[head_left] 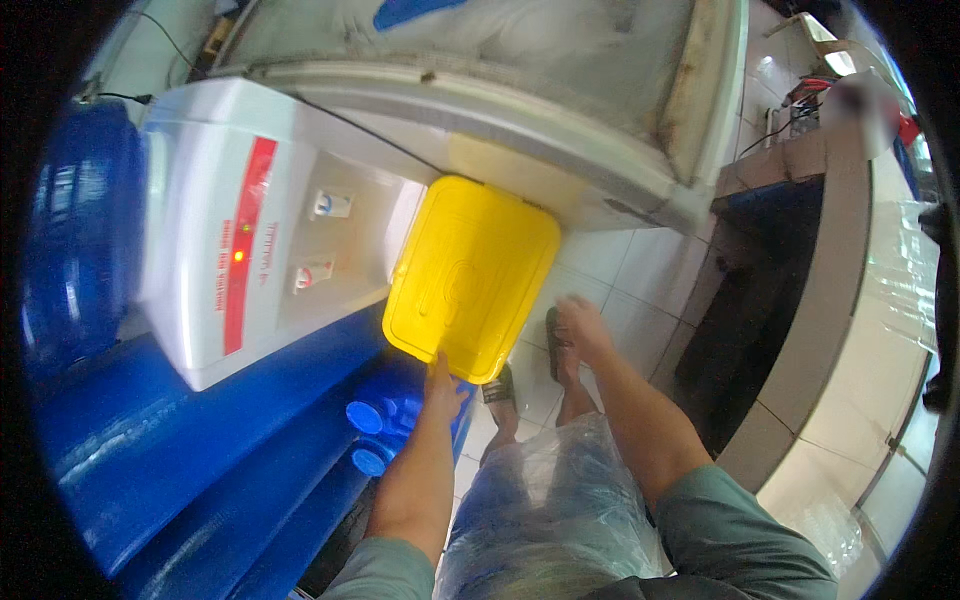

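Note:
A yellow rectangular plastic lid (pixel 463 285) with raised rims lies in the middle, tilted, beside a white water dispenser. My left hand (pixel 443 386) is at the lid's near edge, with a finger stretched onto the yellow surface and the other fingers apart from it. What is under the lid is hidden. To the right of the lid, my right hand (pixel 583 326) hangs over the floor and above my sandalled foot. Its fingers are loosely bent, a little blurred, and nothing shows in them.
The white water dispenser (pixel 250 230) with a red strip stands left, near a blue water bottle (pixel 80 230). Large blue containers (pixel 200 460) and blue-capped jugs (pixel 372 437) lie at lower left. A white-framed cabinet (pixel 480 110) stands behind; a tiled ledge (pixel 835 280) runs along the right.

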A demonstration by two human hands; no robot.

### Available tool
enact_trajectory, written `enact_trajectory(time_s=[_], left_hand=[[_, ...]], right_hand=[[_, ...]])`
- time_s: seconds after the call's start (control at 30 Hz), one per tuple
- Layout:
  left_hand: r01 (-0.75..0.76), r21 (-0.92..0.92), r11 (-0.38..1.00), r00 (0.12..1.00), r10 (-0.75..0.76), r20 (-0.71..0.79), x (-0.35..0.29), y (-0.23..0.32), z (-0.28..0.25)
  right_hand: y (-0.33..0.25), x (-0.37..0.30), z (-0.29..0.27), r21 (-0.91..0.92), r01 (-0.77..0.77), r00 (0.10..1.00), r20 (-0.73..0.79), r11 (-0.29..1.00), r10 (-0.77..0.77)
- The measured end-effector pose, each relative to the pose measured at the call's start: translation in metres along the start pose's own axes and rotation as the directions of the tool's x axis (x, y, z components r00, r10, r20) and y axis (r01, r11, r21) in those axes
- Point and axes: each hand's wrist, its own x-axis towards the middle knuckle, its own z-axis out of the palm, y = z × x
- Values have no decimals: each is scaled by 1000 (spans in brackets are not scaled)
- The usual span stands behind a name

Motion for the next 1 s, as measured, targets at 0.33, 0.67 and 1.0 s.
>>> enact_trajectory(time_s=[0.33, 0.67, 1.0], left_hand=[[-316, 309, 897, 912, 197, 361, 33, -3, -51], [-509, 241, 826, 777, 321, 542, 19, 12, -67], [-93, -93, 991, 995, 96, 29, 25, 1, -9]], right_hand=[[-14, -147, 162, -361, 437, 848, -142, 824, -512], [17, -145, 148, -498, 694, 615, 37, 519, -787], [41, -16, 19, -296, 294, 891, -259, 909, -372]])
